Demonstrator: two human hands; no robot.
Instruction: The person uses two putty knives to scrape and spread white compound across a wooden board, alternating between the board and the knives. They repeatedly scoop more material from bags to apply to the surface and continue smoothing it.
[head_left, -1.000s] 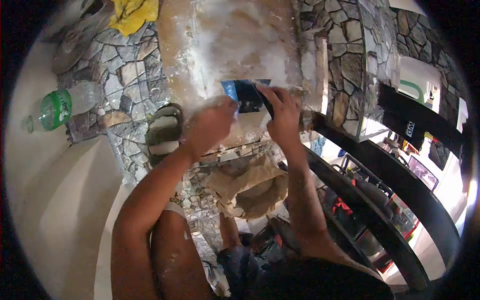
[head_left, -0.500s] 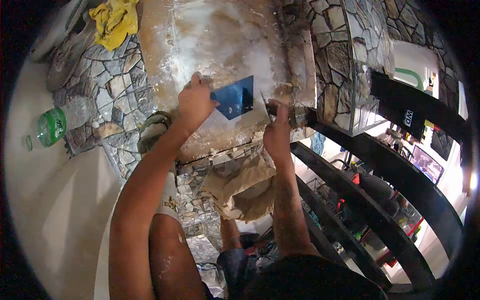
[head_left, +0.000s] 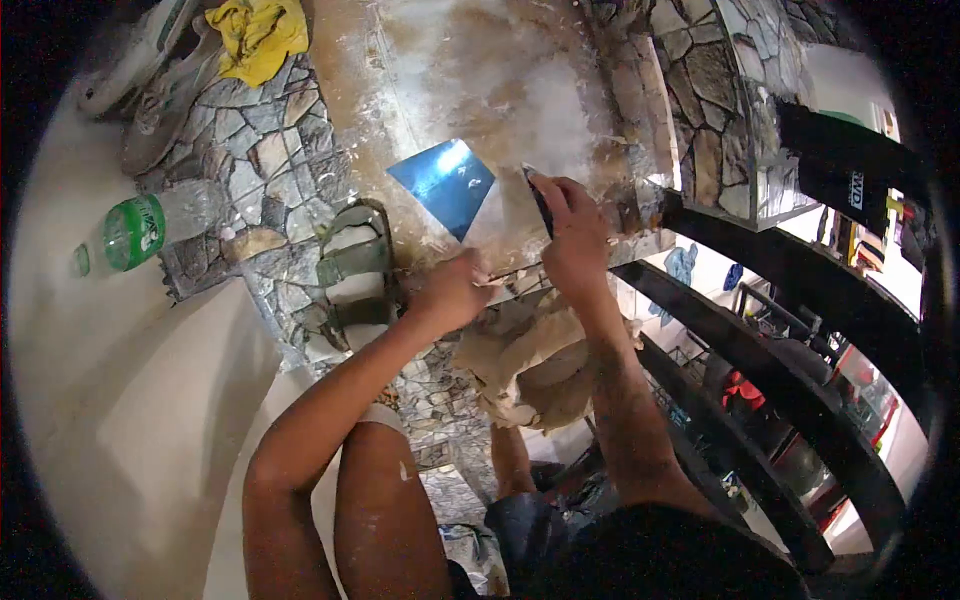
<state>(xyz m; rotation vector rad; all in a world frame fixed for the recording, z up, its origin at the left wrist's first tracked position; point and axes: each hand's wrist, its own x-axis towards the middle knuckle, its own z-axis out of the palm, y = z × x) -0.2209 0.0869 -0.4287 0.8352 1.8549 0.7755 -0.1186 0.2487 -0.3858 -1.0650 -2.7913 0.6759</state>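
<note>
A shiny blue four-sided sheet [head_left: 447, 185] lies flat on a brown board [head_left: 440, 70] smeared with white. My left hand [head_left: 452, 292] is just below the sheet's lower corner, at the near edge of the board; its fingers are blurred and partly turned from view. To the right of the sheet, my right hand [head_left: 577, 228] is closed around a thin dark flat blade-like tool [head_left: 540, 200], whose tip points up and left. Under the near edge of the board, between my forearms, sits a crumpled brown paper bag [head_left: 540, 375] with its mouth open.
A yellow cloth [head_left: 258, 38] and a plastic bottle with a green label [head_left: 135, 232] lie on the left. A sandal [head_left: 357, 275] is by the board on stone-patterned tiles [head_left: 262, 155]. Dark stair-like slats [head_left: 760, 400] run down the right, with cluttered things below.
My left hand has come off the blue sheet and moved down to the board's near edge. The sheet has turned and now reflects light. The whole view has shifted slightly.
</note>
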